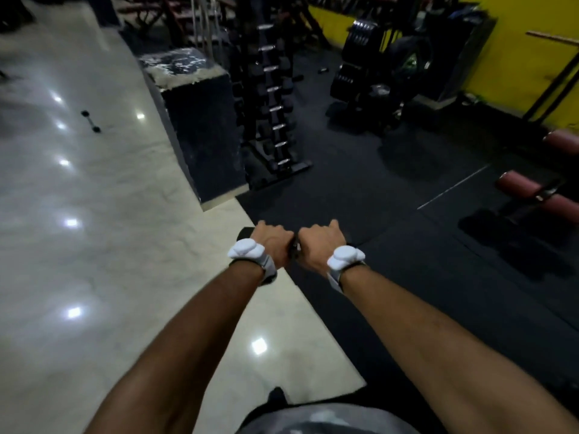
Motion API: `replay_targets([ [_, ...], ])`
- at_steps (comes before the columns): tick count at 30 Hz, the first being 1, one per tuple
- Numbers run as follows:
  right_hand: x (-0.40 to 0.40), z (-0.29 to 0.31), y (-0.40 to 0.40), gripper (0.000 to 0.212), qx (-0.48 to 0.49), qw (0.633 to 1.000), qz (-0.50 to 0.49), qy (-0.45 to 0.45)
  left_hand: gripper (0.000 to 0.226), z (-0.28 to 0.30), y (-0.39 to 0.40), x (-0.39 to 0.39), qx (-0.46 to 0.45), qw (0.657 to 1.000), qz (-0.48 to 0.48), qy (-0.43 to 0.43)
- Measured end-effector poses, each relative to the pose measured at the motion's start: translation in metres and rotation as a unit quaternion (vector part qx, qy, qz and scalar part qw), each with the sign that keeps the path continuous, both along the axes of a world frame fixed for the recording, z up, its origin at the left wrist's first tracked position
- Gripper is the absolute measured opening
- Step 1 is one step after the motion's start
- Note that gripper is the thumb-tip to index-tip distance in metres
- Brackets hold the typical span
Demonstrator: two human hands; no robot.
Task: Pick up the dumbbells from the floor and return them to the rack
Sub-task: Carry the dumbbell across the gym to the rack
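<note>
You grip one dumbbell (247,234) with both hands: left hand (272,242) and right hand (319,242) are each curled round its handle, side by side. Its long axis runs 9 to 3 o'clock across your body. The rack (272,108) stands at 12 o'clock, well apart. A second dumbbell (90,121) lies on the floor (94,245) at 10 o'clock.

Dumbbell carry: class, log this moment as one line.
left hand: grips dumbbell | right hand: grips it | rack: ahead
</note>
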State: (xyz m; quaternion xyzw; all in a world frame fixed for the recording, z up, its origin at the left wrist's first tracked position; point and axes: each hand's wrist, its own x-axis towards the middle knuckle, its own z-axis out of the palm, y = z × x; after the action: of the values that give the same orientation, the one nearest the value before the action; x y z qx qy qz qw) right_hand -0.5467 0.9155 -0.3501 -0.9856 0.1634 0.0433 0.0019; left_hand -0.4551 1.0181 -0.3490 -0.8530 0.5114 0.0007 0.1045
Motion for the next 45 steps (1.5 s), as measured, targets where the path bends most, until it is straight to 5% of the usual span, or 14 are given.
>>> replay_targets([
  [21,0.293,-0.055,-0.151,0.015,0.047,0.998,0.012,0.049,0.025,-0.046,-0.148,0.280,0.099,0.994,0.032,0.041],
  [32,0.473,0.001,-0.288,0.027,0.011,0.999,0.052,-0.002,0.023,0.003,-0.275,0.464,0.048,0.998,0.009,-0.025],
  [36,0.564,0.029,-0.368,0.023,-0.040,0.997,0.013,-0.069,0.024,0.037,-0.362,0.560,-0.007,0.997,-0.015,-0.071],
  [45,0.677,0.081,-0.500,0.019,-0.079,0.992,-0.068,-0.070,0.026,0.091,-0.511,0.694,-0.011,0.985,-0.130,-0.114],
])
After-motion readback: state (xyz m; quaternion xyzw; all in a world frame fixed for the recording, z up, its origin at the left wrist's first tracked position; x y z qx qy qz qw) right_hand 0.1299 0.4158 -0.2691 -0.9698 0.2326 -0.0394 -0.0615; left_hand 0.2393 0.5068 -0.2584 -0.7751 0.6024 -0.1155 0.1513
